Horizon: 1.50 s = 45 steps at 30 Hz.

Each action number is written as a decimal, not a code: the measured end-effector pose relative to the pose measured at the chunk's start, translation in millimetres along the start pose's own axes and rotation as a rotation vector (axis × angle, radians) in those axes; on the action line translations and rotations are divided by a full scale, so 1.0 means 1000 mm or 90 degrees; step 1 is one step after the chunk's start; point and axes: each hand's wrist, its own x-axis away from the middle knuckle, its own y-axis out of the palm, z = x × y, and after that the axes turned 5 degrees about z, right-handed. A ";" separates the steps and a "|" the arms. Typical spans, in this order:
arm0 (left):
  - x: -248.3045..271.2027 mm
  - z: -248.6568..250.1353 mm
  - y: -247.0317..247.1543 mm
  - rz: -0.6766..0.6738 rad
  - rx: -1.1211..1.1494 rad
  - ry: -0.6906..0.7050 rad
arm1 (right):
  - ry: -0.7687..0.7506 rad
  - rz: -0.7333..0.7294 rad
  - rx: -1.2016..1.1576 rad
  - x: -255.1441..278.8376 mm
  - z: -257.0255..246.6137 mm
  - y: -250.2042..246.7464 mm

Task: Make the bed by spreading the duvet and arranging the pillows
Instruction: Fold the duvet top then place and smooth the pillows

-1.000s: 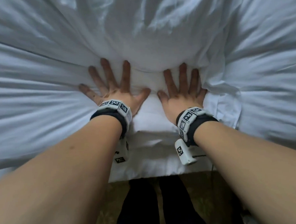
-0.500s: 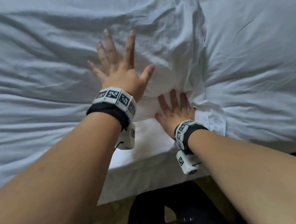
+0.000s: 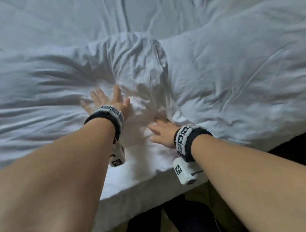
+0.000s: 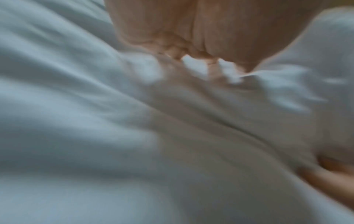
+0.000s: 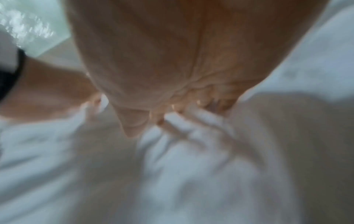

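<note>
A white duvet [image 3: 41, 89] covers the bed, bunched into wrinkled folds [image 3: 138, 63] at the centre. My left hand [image 3: 107, 102] lies flat on it with fingers spread, just left of the bunched part. My right hand [image 3: 161, 131] presses flat on the fabric nearer the bed's edge, beside a puffy white mound [image 3: 235, 72] that may be a pillow or more duvet. Both wrist views are blurred: the left hand [image 4: 191, 50] and the right hand [image 5: 172, 94] show straight fingers against white cloth.
The bed's near edge [image 3: 143, 185] runs below my wrists. Beneath it are my dark trousers [image 3: 172, 221] and a tan floor. More white bedding [image 3: 143, 11] fills the far side.
My left hand has slid down and left across the duvet, and the right hand has stayed near the edge. The view has pulled back, showing more of the bed.
</note>
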 end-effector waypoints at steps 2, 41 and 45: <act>0.023 0.017 -0.009 -0.022 0.039 0.016 | 0.005 0.047 -0.065 0.035 0.016 -0.053; 0.004 0.690 0.033 -0.077 -0.251 0.211 | 0.444 0.342 -0.448 0.024 0.666 -0.167; -0.015 0.689 0.057 -0.061 -0.291 0.210 | 0.525 0.300 -0.426 0.000 0.658 -0.158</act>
